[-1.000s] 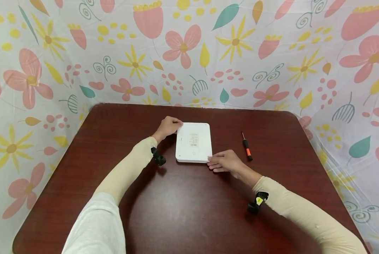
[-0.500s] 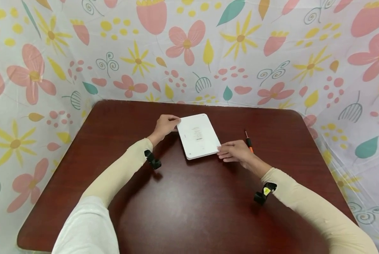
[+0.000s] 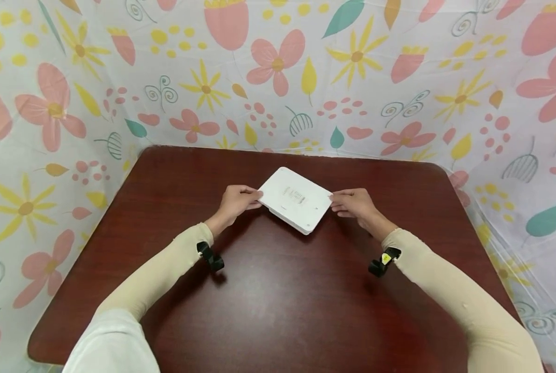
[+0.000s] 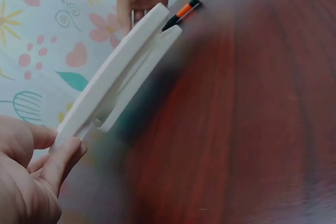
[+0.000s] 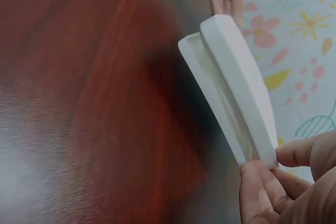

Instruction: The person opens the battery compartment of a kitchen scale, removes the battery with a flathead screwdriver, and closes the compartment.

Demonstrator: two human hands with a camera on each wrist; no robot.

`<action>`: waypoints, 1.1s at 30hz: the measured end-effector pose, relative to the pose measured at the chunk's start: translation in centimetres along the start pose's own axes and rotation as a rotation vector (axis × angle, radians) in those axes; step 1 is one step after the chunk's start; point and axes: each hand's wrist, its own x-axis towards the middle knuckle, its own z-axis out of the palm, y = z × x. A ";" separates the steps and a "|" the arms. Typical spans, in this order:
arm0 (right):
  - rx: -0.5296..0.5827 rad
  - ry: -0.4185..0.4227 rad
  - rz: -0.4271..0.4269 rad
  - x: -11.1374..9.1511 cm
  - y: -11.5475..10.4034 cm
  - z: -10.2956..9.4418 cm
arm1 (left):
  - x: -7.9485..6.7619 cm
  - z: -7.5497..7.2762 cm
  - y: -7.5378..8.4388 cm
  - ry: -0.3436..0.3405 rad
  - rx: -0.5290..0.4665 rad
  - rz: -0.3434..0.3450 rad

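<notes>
A flat white device (image 3: 278, 205) with rounded corners and a printed label facing up is held above the table, turned cornerwise. My left hand (image 3: 234, 203) pinches its left corner between thumb and fingers. At the right corner, my right hand (image 3: 355, 205) pinches it the same way. Seen edge-on in the left wrist view, the device (image 4: 113, 69) has two layers with a gap between them. That gap also shows along the device's side (image 5: 236, 77) in the right wrist view. A black and orange screwdriver (image 4: 184, 11) lies beyond it; the right hand hides it in the head view.
The dark red-brown table (image 3: 268, 311) has rounded far corners. A floral-patterned cloth (image 3: 278, 77) hangs behind it and at both sides. Each wrist wears a small black camera mount, one left mount (image 3: 210, 257) and one right mount (image 3: 384, 261).
The white device has turned counterclockwise and its near side has come into view. My left hand has moved slightly nearer and left; my right hand has moved farther and right, covering the screwdriver.
</notes>
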 end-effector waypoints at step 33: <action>-0.078 0.052 0.058 5.6 -1.3 1.3 | -3.2 0.8 -2.8 -0.066 -0.227 -0.094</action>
